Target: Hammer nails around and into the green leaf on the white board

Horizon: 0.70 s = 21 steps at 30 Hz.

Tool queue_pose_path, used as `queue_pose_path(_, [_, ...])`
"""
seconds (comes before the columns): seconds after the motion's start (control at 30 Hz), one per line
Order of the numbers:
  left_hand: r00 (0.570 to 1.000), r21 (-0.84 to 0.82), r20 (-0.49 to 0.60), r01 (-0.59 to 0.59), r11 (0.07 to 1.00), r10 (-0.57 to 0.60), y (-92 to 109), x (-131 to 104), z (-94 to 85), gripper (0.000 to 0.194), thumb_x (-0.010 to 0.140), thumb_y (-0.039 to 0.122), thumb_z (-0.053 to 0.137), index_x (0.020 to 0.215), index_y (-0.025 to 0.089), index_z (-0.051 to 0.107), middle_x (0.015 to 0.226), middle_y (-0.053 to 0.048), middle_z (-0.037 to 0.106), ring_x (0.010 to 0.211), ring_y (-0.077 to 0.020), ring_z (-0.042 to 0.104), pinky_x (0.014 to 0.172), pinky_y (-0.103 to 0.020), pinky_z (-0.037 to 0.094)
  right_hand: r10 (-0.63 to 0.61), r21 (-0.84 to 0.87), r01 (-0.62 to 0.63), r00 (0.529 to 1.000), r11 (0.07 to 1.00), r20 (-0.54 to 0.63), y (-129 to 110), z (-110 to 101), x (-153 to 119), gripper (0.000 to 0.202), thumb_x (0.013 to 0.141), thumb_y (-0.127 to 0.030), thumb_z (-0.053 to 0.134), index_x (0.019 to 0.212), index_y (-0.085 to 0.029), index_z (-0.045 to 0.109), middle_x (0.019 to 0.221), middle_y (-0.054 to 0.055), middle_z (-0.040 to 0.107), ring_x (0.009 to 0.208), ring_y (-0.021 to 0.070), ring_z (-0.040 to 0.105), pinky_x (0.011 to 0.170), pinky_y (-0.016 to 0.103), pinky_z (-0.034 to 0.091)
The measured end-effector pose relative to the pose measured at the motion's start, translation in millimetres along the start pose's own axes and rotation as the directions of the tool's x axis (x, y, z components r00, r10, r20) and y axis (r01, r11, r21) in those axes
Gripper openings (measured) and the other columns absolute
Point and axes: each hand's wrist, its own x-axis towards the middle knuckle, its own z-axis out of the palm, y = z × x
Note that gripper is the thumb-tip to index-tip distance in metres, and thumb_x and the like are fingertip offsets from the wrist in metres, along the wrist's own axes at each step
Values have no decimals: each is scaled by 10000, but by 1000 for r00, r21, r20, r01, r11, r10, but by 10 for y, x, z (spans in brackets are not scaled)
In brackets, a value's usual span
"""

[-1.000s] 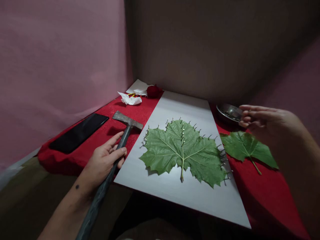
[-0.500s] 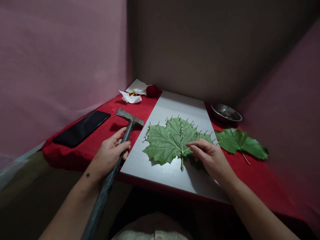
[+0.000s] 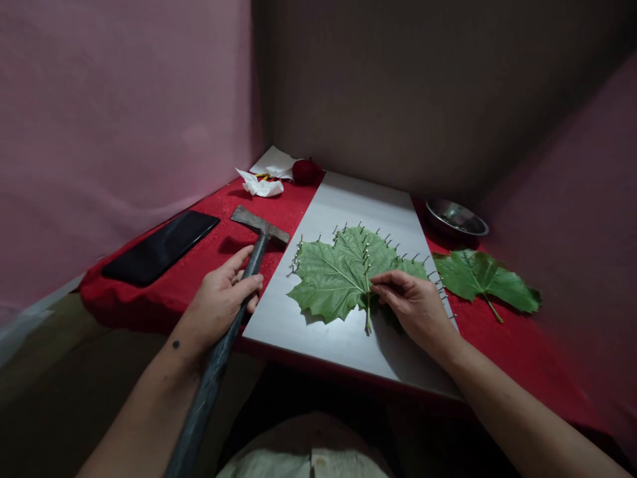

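Observation:
My left hand (image 3: 226,289) is closed around the dark handle of a hammer (image 3: 259,226), whose metal head points away from me above the red cloth. A large green leaf (image 3: 328,279) lies on a pale grey board (image 3: 279,325). Several nails (image 3: 366,245) stand along the leaf's upper edge and up its central vein. My right hand (image 3: 411,302) pinches thumb and fingers together just beside the central vein, above the stalk. Anything between those fingertips is too small to make out. The hand covers the leaf's lower right part.
A metal bowl (image 3: 456,219) with small pieces in it stands at the back right, and a second green leaf (image 3: 480,282) lies on the red cloth (image 3: 517,358). To the left are a black phone (image 3: 162,247), crumpled white tissue (image 3: 261,184) and a dark red ball (image 3: 306,171).
My right fingertips have come closer to the leaf's central vein. My left hand keeps its grip on the hammer. The whole view has shifted slightly.

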Motion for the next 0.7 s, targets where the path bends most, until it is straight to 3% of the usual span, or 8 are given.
queue_pose_path(0.2, [1000,-22,-10,-18,1000,18,-33,28,-18,826,694,306,714,1424,153,359,661,31,555,452,-80,468,419,-187,380,-10,-26,10,1000,1000,4,28,28,-13,141,798,-307,613,843,-199,692,714,21,677,618,139,603,567,273,477])
queue_pose_path(0.7, [999,34,-13,-35,999,35,-39,27,-16,782,708,277,687,1414,141,378,596,39,552,446,-91,457,424,-188,380,-37,-42,38,999,998,13,36,26,-28,137,819,-275,588,877,-205,691,763,23,694,642,142,612,614,287,501])
